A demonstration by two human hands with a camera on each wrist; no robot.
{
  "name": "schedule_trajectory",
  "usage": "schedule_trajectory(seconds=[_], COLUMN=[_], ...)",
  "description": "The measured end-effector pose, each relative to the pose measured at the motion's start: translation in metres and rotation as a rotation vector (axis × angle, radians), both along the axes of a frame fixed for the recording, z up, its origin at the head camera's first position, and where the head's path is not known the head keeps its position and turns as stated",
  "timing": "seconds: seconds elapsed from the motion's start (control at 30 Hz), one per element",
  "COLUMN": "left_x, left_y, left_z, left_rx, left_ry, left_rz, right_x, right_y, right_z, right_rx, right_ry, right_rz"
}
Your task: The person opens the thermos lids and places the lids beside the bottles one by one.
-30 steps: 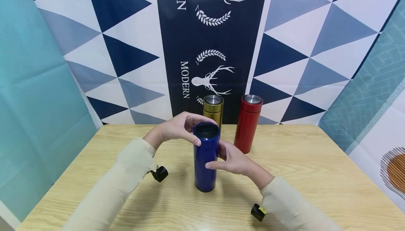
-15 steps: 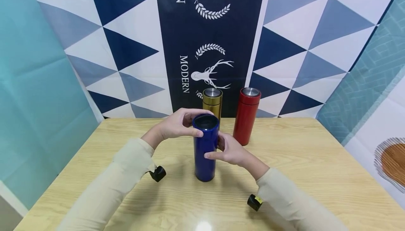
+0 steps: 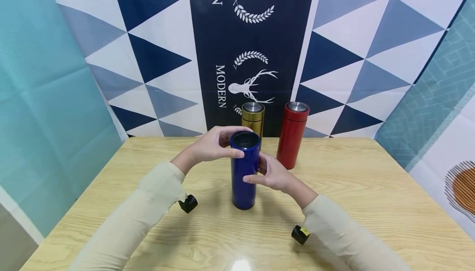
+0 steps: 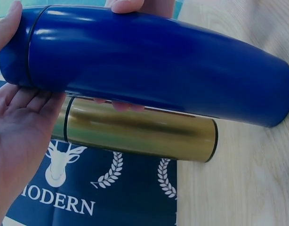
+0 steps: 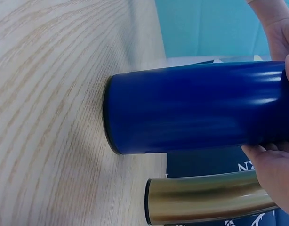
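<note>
A blue thermos flask (image 3: 243,176) stands upright on the wooden table, its dark top facing up. Around its lid (image 4: 15,56) curls my left hand (image 3: 217,144), thumb in front and fingers behind. Lower down, my right hand (image 3: 272,174) grips the flask's body from the right, thumb across the front. A dark seam between lid and body shows in the left wrist view. Just behind is a gold thermos flask (image 3: 254,116), partly hidden by the blue one. Further right stands a red thermos flask (image 3: 292,137), which neither hand touches.
The light wooden table (image 3: 352,188) ends at a patterned cloth backdrop (image 3: 156,56) close behind the gold and red flasks. Turquoise cloth (image 3: 48,97) hangs on the left side. Black wrist cameras (image 3: 188,203) hang beneath both cuffs.
My left thumb has slid slightly to the right across the front of the lid. My right hand keeps its hold on the body. The head view has tilted down and shifted a little.
</note>
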State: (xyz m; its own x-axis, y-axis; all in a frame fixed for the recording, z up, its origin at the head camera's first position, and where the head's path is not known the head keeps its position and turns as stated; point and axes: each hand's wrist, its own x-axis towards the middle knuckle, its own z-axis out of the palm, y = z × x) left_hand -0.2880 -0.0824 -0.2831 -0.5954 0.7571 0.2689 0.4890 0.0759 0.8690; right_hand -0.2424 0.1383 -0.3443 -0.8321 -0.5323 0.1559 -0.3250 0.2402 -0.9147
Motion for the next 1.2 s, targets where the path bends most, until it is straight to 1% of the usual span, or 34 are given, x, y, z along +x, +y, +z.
schedule_trajectory(seconds=[0.27,0.47,0.73,1.0,1.2], left_x=[0.007,0.010,0.015,0.018,0.021], left_y=[0.000,0.002,0.004,0.006,0.009], left_z=[-0.002,-0.001,0.003,0.002,0.000], left_rx=[0.001,-0.001,-0.028,-0.021,0.009], left_ry=[0.002,0.043,0.090,0.078,0.082], left_rz=[0.022,0.034,0.099,0.127,0.151], right_x=[0.003,0.002,0.001,0.002,0.002], right_y=[0.000,0.000,-0.001,-0.001,0.000], right_z=[-0.003,-0.003,-0.004,-0.003,-0.004], right_rx=[-0.002,-0.006,-0.008,-0.015,-0.007], right_ry=[0.005,0.017,0.029,0.026,0.026], right_rz=[0.001,0.001,-0.004,-0.015,-0.020])
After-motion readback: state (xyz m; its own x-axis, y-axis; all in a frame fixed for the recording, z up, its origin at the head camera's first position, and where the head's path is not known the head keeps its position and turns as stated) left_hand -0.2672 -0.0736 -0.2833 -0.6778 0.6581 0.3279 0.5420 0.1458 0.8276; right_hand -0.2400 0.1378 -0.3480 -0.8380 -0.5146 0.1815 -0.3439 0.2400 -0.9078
